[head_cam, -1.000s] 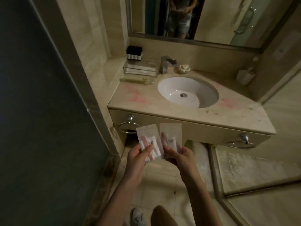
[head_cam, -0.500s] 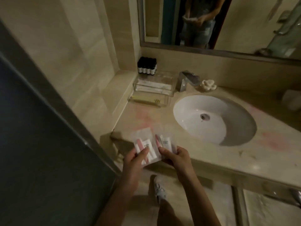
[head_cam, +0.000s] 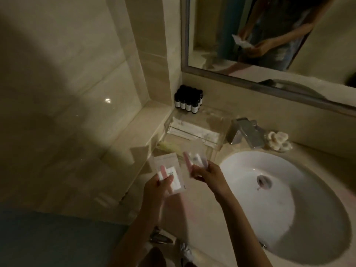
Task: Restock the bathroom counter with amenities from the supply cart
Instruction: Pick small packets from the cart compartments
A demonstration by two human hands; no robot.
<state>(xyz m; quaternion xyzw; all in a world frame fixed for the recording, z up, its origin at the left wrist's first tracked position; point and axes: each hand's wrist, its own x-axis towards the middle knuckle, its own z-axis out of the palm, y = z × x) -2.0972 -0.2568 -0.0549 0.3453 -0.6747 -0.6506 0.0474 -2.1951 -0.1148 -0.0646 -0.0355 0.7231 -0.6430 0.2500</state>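
Dim bathroom counter (head_cam: pixel 192 209), with two amenity packets held above its near left end.

One clear packet (head_cam: pixel 170 175) with white contents and a small label sits in the left hand (head_cam: pixel 155 188), pinched at its lower part with the thumb across the front. Just right of it and apart from it, a second packet (head_cam: pixel 196 158), blurred, is gripped by the curled fingers and thumb of the right hand (head_cam: pixel 207 175). Beyond the packets a clear tray (head_cam: pixel 194 132) rests on the counter holding flat white wrapped items, and a cluster of dark bottles (head_cam: pixel 187 102) stands in the far corner behind it. Right of the tray are the metal faucet (head_cam: pixel 245 132) and a white flower-shaped dish (head_cam: pixel 278 141). The white basin (head_cam: pixel 292 205) fills the right side, and the mirror (head_cam: pixel 212 35) hangs on the far wall.
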